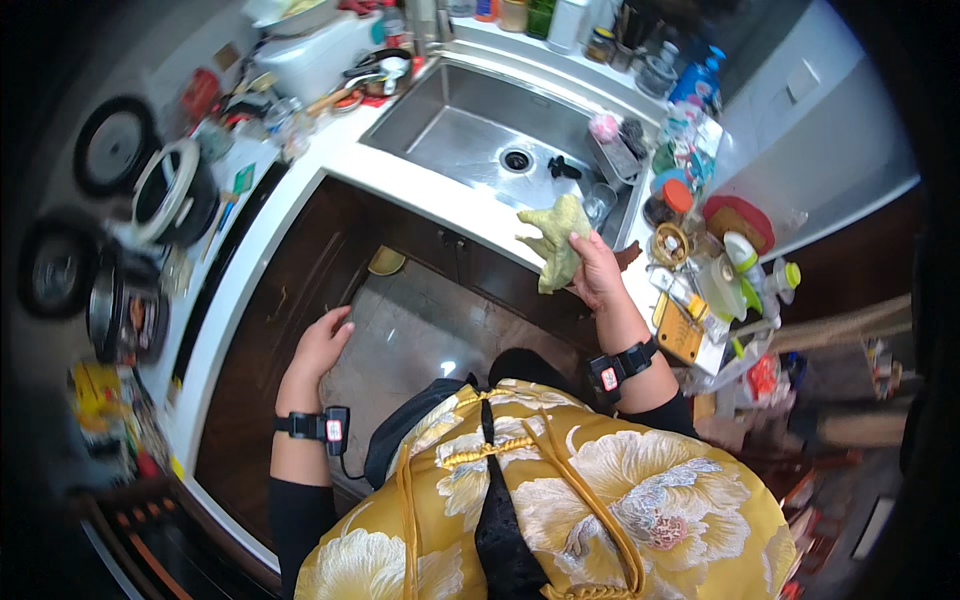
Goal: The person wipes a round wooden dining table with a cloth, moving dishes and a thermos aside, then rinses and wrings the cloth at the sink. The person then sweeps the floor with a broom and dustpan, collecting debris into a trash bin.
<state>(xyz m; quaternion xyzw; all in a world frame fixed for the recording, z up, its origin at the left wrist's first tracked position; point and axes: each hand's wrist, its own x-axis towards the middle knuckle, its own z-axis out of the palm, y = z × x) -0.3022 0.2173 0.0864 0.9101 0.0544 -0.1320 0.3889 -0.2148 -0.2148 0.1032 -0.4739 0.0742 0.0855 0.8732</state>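
Note:
My right hand [596,274] grips a crumpled yellow-green cloth [559,240] above the front rim of the sink. The cloth hangs partly over the white countertop [450,191] and spreads out to the left of my fingers. The stainless-steel sink [480,135] is a single basin with a round drain [517,160]. A small black object [562,168] lies near the drain, and a clear glass [600,202] rests in the basin's right corner. Down to the left, my left hand [322,341] hangs over the tiled floor, holding nothing, with its thumb apart from the fingers.
Jars and bottles crowd the right counter, including an orange-lidded jar [677,196] and a wooden board [677,330]. Pot lids [116,146] and an electric cooker [127,315] stand left. A yellowish dustpan-like piece [387,260] is on the floor by the dark cabinets [495,289].

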